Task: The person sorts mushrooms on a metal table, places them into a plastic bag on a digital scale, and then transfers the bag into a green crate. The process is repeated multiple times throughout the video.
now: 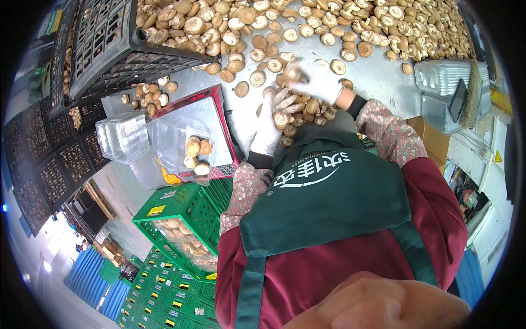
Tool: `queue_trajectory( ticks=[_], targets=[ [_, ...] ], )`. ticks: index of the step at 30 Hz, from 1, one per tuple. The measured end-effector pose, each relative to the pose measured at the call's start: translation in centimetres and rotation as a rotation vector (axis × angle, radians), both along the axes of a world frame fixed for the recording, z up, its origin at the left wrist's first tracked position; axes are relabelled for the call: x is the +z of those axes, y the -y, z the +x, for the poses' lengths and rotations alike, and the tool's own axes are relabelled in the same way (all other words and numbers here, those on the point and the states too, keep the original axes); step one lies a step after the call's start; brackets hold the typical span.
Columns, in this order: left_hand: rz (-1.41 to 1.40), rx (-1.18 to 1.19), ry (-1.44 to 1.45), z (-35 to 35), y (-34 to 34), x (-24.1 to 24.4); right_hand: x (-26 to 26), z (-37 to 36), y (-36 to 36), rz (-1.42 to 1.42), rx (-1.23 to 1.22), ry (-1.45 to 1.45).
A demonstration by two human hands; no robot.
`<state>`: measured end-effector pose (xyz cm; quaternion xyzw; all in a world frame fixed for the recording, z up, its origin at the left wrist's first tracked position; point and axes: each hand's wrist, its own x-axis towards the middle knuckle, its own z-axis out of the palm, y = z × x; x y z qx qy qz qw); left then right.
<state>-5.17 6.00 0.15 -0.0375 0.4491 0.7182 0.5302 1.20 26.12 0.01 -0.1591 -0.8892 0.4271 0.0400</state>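
Note:
My left hand (276,112), in a white glove, rests palm up or sideways against a pile of shiitake mushrooms (311,106) at the table's near edge; its fingers are partly spread, and whether it grips one is unclear. Just right of it is my right hand (318,80), also white-gloved and blurred by motion, with a blurred mushroom (293,71) at its fingers. Left of the hands, an open clear plastic clamshell tray (176,144) holds several mushrooms, on a red-framed scale (224,123).
A large mushroom heap (394,20) covers the far side of the metal table (242,109). A black plastic crate (123,61) stands at the upper left. Stacked clear trays (123,135) lie left of the scale, more trays (439,78) at right. Green crates (181,222) stand at lower left.

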Motion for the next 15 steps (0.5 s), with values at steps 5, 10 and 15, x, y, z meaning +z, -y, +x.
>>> queue_trajectory(
  ticks=[5,10,15],
  targets=[
    [-0.062,-0.132,-0.566,-1.2,0.5,3.0,-2.1,-1.0,1.8,0.109,0.083,-0.123],
    [-0.031,0.077,-0.065,-1.0,3.2,-1.2,-5.6,-3.5,-0.3,0.449,-0.156,0.019],
    [-0.040,0.060,-0.031,-0.9,4.0,-1.0,-8.7,-3.6,-0.8,0.329,-0.168,0.034]
  ],
)
